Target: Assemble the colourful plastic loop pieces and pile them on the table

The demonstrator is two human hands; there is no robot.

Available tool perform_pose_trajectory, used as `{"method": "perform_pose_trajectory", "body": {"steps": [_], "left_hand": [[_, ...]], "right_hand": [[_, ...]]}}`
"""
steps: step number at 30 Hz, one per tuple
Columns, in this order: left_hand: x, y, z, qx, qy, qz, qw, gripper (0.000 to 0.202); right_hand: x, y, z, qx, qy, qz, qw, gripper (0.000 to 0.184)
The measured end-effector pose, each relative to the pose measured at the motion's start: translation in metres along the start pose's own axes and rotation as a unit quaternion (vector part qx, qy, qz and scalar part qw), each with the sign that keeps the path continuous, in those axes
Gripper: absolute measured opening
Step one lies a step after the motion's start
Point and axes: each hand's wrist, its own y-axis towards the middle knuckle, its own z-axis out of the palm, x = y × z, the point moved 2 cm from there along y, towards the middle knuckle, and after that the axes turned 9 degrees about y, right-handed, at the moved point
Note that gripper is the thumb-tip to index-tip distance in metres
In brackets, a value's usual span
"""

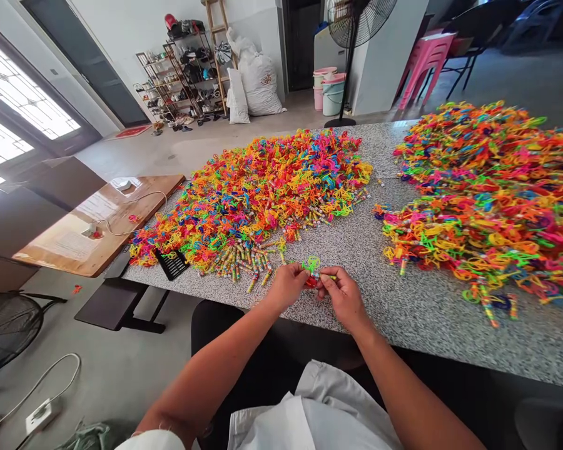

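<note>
Both hands meet close together over the near edge of the speckled stone table (380, 312). Pinched in my left hand (288, 286) are small looped plastic pieces, a bright green one (313, 264) and a red one (311, 282) below it. My right hand (342, 295) has its thumb and forefinger closed on a thin yellowish patterned tube (327, 276), whose end points at the plastic pieces. Whether the tube touches them is too small to tell. Just left of my hands lie several loose printed tubes (244, 259), in front of a big heap of coloured plastic pieces (272, 187).
A second heap (488, 206), with tubes among its coloured pieces, covers the table's right side. A black slotted tray (172, 265) sits at the left front edge. Beyond it is a wooden board (98, 225) with a cable. A standing fan (351, 37) rises behind the table.
</note>
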Motion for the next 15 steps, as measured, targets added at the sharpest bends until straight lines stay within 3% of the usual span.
{"method": "perform_pose_trajectory", "body": {"steps": [2,4,7,10,13,15], "left_hand": [[0.005,0.004,0.004,-0.022,0.035,0.019,0.999,0.025],[0.008,0.011,0.005,-0.009,0.063,0.03,0.998,0.021],[0.003,0.025,-0.002,0.008,0.092,0.039,0.995,0.011],[-0.012,0.045,-0.026,-0.086,0.183,0.07,0.977,0.011],[-0.027,0.067,-0.053,-0.219,0.392,0.074,0.89,0.015],[-0.031,0.082,-0.063,-0.229,0.512,0.047,0.826,0.028]], "right_hand": [[-0.001,0.001,-0.001,-0.018,-0.052,-0.023,0.998,0.027],[0.001,0.007,-0.006,-0.044,-0.08,-0.024,0.996,0.026],[0.018,0.024,-0.029,-0.114,-0.108,-0.028,0.987,0.024],[0.054,0.043,-0.071,-0.261,-0.019,-0.108,0.959,0.025],[0.08,0.059,-0.101,-0.345,0.098,-0.178,0.916,0.03],[0.078,0.072,-0.099,-0.321,0.089,-0.15,0.931,0.034]]}}
